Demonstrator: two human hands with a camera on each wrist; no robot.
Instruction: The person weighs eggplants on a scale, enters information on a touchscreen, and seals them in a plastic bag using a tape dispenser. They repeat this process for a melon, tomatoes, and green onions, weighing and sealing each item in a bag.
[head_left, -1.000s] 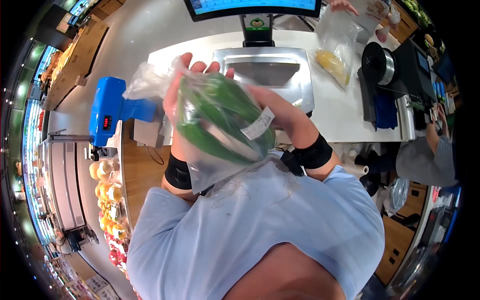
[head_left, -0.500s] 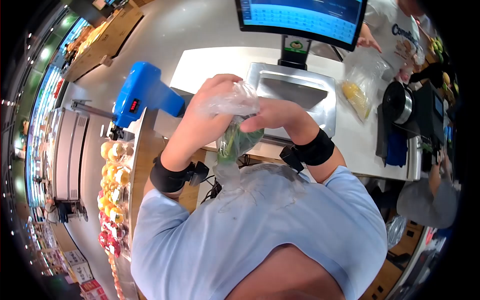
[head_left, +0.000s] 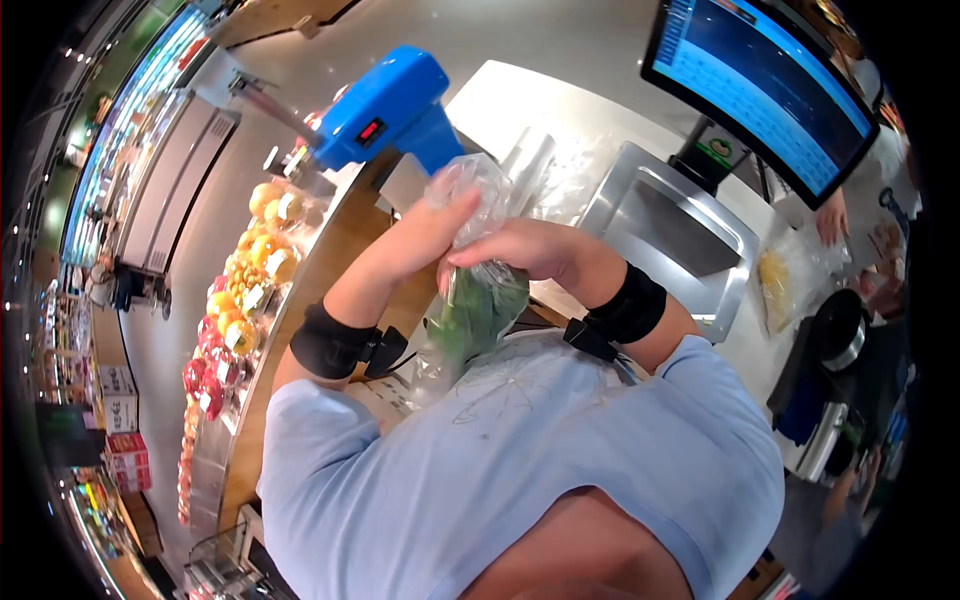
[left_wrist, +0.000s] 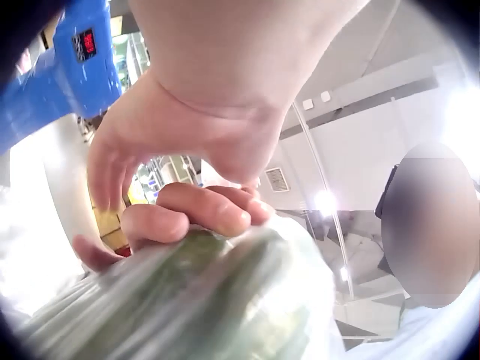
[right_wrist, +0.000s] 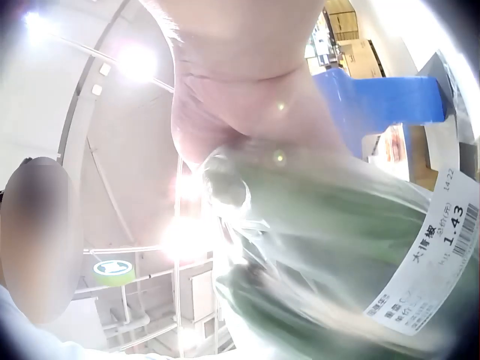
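A clear plastic bag of long green peppers (head_left: 472, 312) hangs in front of the blue shirt. My left hand (head_left: 425, 235) holds its bunched upper plastic, thumb lying across it. Just below, my right hand (head_left: 535, 248) grips the bag's neck. In the left wrist view, curled fingers (left_wrist: 199, 214) of the right hand rest against the bag (left_wrist: 225, 300), under the left hand (left_wrist: 187, 127). The right wrist view shows the right hand (right_wrist: 247, 112) above the bag (right_wrist: 315, 225), with a white price label (right_wrist: 431, 262) on it.
A blue device (head_left: 385, 105) with a red display stands beyond the hands. Right of them are a metal scale (head_left: 675, 235), a screen (head_left: 765, 90) and a bag with yellow contents (head_left: 775, 285) near another person's hand. Packed fruit (head_left: 245, 275) lines the left.
The view has swung toward the blue device. Both hands went from supporting the bag's body to gripping its neck, and the peppers now hang below them.
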